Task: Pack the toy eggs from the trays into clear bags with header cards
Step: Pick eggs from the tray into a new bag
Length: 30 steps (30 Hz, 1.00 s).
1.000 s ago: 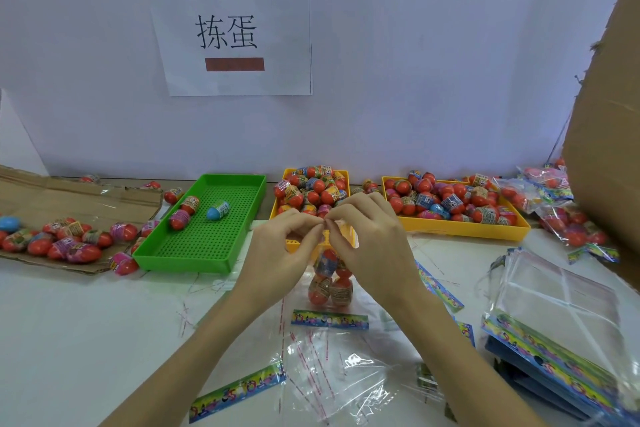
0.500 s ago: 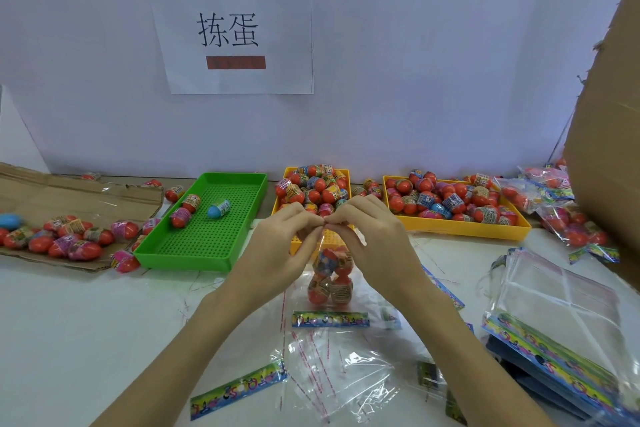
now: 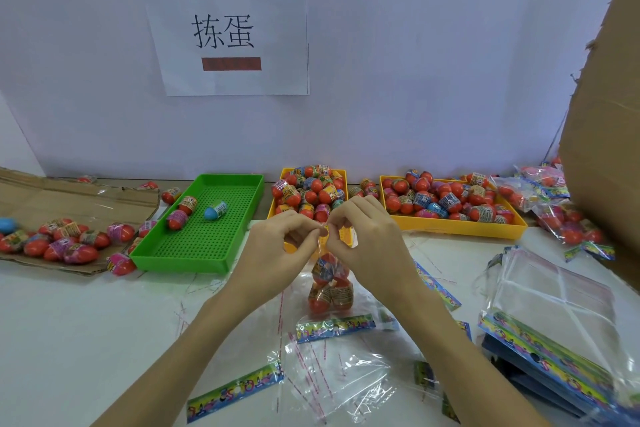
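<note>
Nearest the camera, empty clear bags (image 3: 332, 381) with bright header cards (image 3: 235, 390) lie loose on the white table (image 3: 69, 340), and a stack of more (image 3: 554, 315) sits at the right. Just beyond, the filled bag (image 3: 330, 282) hangs with about 4 toy eggs inside – its mouth pinched between both hands. The left hand (image 3: 277, 246) and right hand (image 3: 367, 236) each nip the film with thumb and forefinger, fingertips almost touching. Compared with a second ago the pinch has barely shifted – the mouth is probably being closed. Behind stand the green tray (image 3: 204, 225), nearly empty, and 2 yellow trays (image 3: 460, 225) heaped with eggs
</note>
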Each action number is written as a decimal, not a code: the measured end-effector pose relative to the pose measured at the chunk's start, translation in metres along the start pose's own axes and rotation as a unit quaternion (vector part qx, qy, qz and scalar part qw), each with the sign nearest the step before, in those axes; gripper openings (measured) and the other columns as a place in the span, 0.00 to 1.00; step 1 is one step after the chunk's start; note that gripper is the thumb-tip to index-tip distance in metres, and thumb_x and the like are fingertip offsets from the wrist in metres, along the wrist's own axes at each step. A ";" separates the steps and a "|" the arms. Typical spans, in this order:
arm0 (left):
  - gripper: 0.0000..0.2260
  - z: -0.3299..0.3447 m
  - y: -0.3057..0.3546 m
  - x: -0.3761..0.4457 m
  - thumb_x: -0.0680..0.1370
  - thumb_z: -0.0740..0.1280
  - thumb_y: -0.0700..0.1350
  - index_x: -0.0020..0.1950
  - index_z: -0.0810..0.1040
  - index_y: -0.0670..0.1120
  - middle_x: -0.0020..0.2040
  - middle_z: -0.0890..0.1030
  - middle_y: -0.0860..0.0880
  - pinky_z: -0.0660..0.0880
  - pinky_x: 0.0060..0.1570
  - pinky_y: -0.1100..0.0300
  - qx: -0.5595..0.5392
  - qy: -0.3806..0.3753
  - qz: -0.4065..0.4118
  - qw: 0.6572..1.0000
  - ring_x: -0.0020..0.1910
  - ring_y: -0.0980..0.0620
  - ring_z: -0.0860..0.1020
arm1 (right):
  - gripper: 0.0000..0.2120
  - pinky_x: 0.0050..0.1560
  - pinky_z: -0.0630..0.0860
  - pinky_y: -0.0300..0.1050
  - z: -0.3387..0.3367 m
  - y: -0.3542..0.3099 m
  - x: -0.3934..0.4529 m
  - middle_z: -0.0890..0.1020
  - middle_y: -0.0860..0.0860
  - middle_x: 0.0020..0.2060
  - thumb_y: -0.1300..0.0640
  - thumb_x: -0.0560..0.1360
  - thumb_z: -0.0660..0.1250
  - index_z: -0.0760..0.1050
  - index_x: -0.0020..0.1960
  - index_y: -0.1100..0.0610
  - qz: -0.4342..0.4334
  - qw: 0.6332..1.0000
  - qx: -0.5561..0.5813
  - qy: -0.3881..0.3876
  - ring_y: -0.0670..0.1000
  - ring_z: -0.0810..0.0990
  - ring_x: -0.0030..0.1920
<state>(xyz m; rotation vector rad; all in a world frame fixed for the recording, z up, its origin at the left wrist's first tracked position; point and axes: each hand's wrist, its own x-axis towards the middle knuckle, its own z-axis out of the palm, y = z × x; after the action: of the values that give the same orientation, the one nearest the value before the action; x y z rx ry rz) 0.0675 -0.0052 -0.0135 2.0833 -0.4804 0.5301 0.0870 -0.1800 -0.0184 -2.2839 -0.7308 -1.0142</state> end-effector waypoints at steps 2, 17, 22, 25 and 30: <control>0.05 0.001 0.001 0.000 0.79 0.72 0.35 0.48 0.87 0.42 0.41 0.84 0.49 0.77 0.43 0.64 0.003 0.002 -0.007 1.000 0.40 0.52 0.81 | 0.04 0.45 0.74 0.42 0.001 -0.003 0.001 0.80 0.50 0.39 0.65 0.73 0.74 0.80 0.44 0.60 0.015 1.000 0.003 0.008 0.51 0.75 0.42; 0.11 -0.009 -0.026 0.010 0.83 0.68 0.38 0.47 0.85 0.52 0.42 0.87 0.52 0.83 0.54 0.49 -0.120 0.188 -0.196 0.955 0.47 0.49 0.86 | 0.05 0.52 0.75 0.52 -0.019 0.040 0.003 0.81 0.53 0.46 0.57 0.80 0.68 0.78 0.51 0.59 0.294 0.943 -0.156 0.002 0.55 0.78 0.46; 0.08 -0.008 -0.028 0.012 0.83 0.68 0.38 0.50 0.85 0.47 0.44 0.87 0.48 0.83 0.55 0.46 -0.165 0.198 -0.205 0.944 0.48 0.43 0.87 | 0.09 0.46 0.77 0.48 -0.016 0.036 -0.003 0.82 0.51 0.43 0.49 0.81 0.68 0.77 0.49 0.55 0.323 0.920 -0.146 -0.166 0.52 0.79 0.44; 0.08 -0.006 -0.026 0.010 0.83 0.68 0.38 0.49 0.85 0.48 0.42 0.87 0.51 0.84 0.52 0.51 -0.177 0.189 -0.205 0.944 0.48 0.45 0.87 | 0.08 0.45 0.74 0.45 -0.015 0.033 -0.001 0.80 0.51 0.47 0.52 0.80 0.71 0.74 0.51 0.54 0.310 0.930 -0.106 -0.166 0.52 0.78 0.47; 0.06 -0.005 -0.026 0.010 0.84 0.67 0.36 0.53 0.84 0.41 0.43 0.87 0.48 0.85 0.47 0.52 -0.196 0.175 -0.200 0.944 0.44 0.46 0.88 | 0.11 0.57 0.75 0.45 -0.005 0.021 -0.001 0.79 0.52 0.56 0.62 0.83 0.64 0.81 0.62 0.56 0.207 0.966 -0.022 -0.155 0.52 0.76 0.56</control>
<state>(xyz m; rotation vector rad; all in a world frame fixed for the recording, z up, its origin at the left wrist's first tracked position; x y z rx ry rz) 0.0885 0.0114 -0.0236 1.5970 0.0507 0.4997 0.0976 -0.1979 -0.0215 -2.5199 -0.3203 -0.4917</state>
